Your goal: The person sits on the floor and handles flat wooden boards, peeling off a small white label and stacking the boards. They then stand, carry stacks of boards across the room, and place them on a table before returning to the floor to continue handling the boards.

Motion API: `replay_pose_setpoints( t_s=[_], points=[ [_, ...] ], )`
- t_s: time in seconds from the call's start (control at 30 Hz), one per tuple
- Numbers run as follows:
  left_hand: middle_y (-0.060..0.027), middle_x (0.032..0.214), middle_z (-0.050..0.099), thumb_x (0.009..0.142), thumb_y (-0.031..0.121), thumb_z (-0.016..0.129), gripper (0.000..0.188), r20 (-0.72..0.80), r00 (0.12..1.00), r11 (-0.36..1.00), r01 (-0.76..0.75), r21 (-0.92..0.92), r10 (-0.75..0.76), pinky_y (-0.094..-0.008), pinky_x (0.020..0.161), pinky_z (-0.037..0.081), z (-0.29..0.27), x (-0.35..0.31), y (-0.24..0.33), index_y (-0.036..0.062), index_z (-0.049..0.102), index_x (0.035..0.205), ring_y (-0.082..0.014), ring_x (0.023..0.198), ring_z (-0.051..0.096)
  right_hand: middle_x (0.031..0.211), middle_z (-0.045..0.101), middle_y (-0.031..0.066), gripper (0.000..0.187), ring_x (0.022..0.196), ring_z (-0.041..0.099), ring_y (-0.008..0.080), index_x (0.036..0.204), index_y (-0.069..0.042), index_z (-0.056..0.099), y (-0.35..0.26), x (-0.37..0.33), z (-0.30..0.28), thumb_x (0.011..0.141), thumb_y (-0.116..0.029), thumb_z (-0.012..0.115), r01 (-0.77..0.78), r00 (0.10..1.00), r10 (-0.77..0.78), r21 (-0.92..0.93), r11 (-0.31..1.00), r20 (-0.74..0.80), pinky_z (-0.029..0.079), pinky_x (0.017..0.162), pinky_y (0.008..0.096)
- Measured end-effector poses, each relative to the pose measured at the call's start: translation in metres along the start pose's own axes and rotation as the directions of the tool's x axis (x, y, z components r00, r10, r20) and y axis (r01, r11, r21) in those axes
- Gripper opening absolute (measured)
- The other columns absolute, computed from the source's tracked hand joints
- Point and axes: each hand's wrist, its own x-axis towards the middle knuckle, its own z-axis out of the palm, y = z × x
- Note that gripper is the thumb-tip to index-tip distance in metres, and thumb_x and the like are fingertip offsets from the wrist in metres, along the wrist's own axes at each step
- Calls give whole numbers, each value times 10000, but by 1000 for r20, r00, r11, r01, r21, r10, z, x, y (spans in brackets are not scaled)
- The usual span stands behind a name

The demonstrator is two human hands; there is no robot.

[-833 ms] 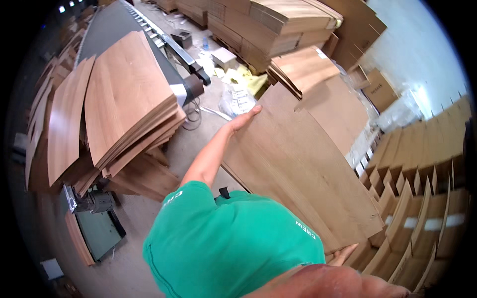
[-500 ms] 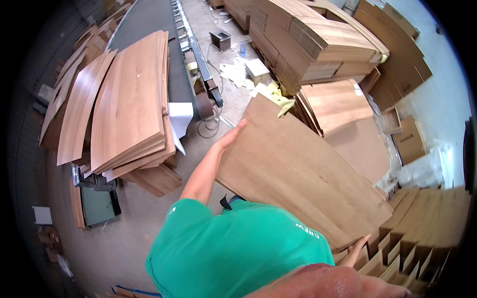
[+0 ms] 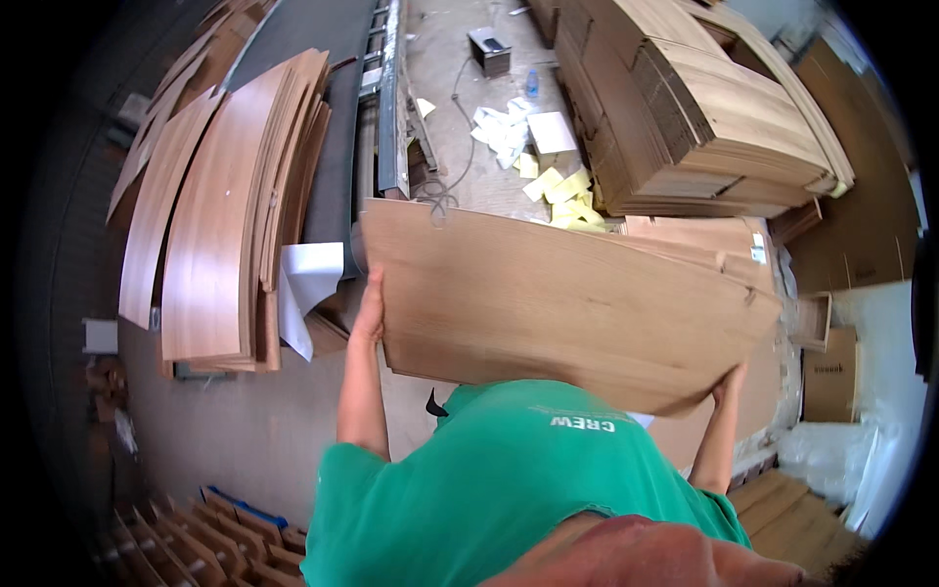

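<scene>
A wide wood-grain board (image 3: 558, 303) is held in front of my body, spanning both hands; a thin second edge shows along its lower left side, so it may be more than one sheet. My left hand (image 3: 370, 308) grips the board's left edge, with the fingers mostly hidden behind it. At the lower right corner, my right hand (image 3: 729, 383) is closed round the edge, its fingertips partly out of sight.
Stacked wood panels (image 3: 220, 215) lie at the left beside a dark conveyor (image 3: 303, 39). A tall panel stack (image 3: 675, 127) stands at far right. Yellow and white paper scraps (image 3: 572, 196), a white box (image 3: 553, 135) and a cable (image 3: 460, 147) lie on the floor beyond the board.
My body and the board have turned left; the board now lies more crosswise, its left end nearer the conveyor. Both hands keep hold, and the right arm shows more.
</scene>
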Motion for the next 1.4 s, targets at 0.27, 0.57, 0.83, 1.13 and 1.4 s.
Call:
replay_pose_setpoints(
  t_s=[0.27,0.57,0.83,1.13,1.4],
  points=[
    [-137,1323,368,772,679,398,853,-455,874,981,-195,-11,168,-365,990,300,32,-40,-13,40,282,1326,-253,1199,370,1209,499,123,551,1121,453,254,1213,-59,450,-9,215,181,846,-463,371,-228,858,274,-156,961,433,360,934,351],
    [-124,1384,272,761,707,369,893,-774,621,960,-272,-63,125,-378,1019,251,60,-8,-17,50,232,1350,-257,1256,278,1155,545,81,501,1085,486,205,1183,-74,492,-46,258,463,851,-433,384,-65,750,338,-446,893,568,373,905,314],
    [-102,1380,290,781,687,355,856,-939,327,921,-387,-34,103,-387,1013,264,119,66,20,67,224,1356,-256,1244,301,1149,549,91,512,1044,520,205,1198,-63,481,-97,304,678,856,-423,356,16,510,495,-583,812,703,395,890,329],
    [-92,1400,243,781,692,349,882,-970,245,936,-344,-77,10,-394,1038,203,196,209,68,57,174,1367,-253,1268,247,1170,534,114,552,1089,486,228,1201,-30,481,-25,466,853,844,-435,366,-121,326,672,-675,728,665,358,934,329],
    [-88,1331,369,819,659,302,773,-994,81,780,-616,-111,-77,-345,1008,269,240,288,134,81,302,1332,-240,1209,346,1132,564,77,526,1028,525,203,1190,-70,495,14,554,914,839,-454,410,-115,325,684,-691,714,653,404,881,320]
  ],
)
